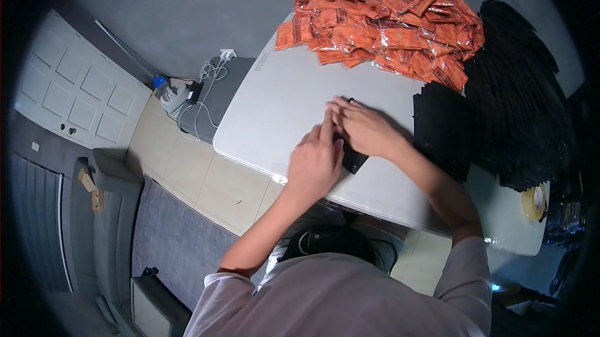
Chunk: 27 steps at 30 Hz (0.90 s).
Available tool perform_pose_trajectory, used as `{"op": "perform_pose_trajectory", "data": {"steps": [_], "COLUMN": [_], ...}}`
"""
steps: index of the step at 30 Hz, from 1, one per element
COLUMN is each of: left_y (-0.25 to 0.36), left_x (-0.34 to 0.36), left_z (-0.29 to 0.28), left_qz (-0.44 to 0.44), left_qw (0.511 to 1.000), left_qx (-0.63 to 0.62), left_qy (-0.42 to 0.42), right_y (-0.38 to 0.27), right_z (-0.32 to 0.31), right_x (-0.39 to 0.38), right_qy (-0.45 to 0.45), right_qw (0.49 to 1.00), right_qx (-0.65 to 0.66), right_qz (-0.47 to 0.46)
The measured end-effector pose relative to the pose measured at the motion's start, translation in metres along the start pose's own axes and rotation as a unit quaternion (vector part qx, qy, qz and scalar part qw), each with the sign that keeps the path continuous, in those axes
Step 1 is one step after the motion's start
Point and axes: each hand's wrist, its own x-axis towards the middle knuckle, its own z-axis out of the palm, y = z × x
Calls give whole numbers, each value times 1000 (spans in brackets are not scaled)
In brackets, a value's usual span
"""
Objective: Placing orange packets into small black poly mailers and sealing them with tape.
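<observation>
A small flat black piece (355, 162), which looks like folded cloth, lies on the white table under both hands. My right hand (365, 129) rests across it with its fingers stretched out to the upper left. Close beside it is my left hand (317, 159), with its index finger extended and its tip near the right fingers. The left thumb is by the black piece. Most of that piece is hidden under the hands. To the right of my right hand stands a neat stack of black folded cloth (442, 127).
Orange items in clear plastic bags (387, 30) are heaped at the table's far side. A large fanned pile of black cloth (512, 93) covers the right side. A roll of clear tape (533, 203) sits near the right edge of the white table (269, 118). White cables (209, 77) hang at the left.
</observation>
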Motion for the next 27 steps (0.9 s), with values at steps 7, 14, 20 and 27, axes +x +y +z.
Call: {"op": "perform_pose_trajectory", "data": {"steps": [7, 14, 20, 27], "left_y": [-15, -18, -22, -28], "left_x": [0, -16, -14, -15], "left_z": [59, 27, 22, 24], "left_qz": [82, 43, 57, 57], "left_qw": [994, 994, 995, 997], "left_qx": [77, -16, 32, -1], "left_qy": [-5, -98, -72, -61], "right_y": [-11, -23, -27, -5], "right_z": [18, 0, -3, -18], "right_x": [-4, -3, -2, -2], "right_qy": [-30, -65, -45, 85], "right_qw": [999, 997, 998, 980], "right_qx": [35, -20, -22, 178], "right_qz": [-13, 27, 29, 38]}}
